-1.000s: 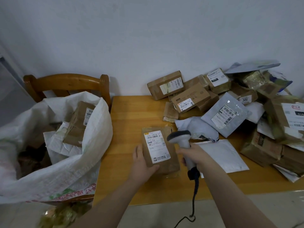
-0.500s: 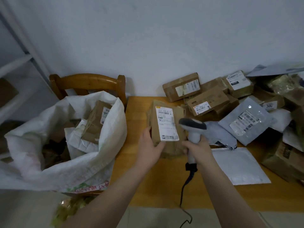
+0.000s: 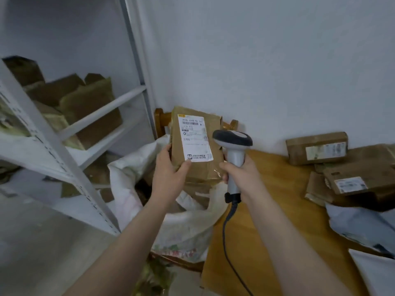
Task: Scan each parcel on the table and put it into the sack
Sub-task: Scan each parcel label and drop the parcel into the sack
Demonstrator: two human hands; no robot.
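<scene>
My left hand (image 3: 168, 169) grips a flat brown parcel (image 3: 213, 146) with a white shipping label, held upright in the air above the open white sack (image 3: 128, 178). My right hand (image 3: 241, 174) holds the grey barcode scanner (image 3: 234, 144) by its handle, its dark head right beside the parcel's label. The scanner's black cable hangs down past the table edge. More brown boxed parcels (image 3: 316, 148) lie on the wooden table (image 3: 267, 210) at the right.
A white metal shelf rack (image 3: 70, 150) with brown cardboard boxes (image 3: 85, 107) stands at the left. A wooden chair back (image 3: 160, 120) shows behind the sack. Grey and white mailer bags (image 3: 359, 223) lie at the table's right edge.
My left hand lifted the parcel off the table and carried it left, over the sack. The scanner hand followed. My view swung left, revealing the shelf rack.
</scene>
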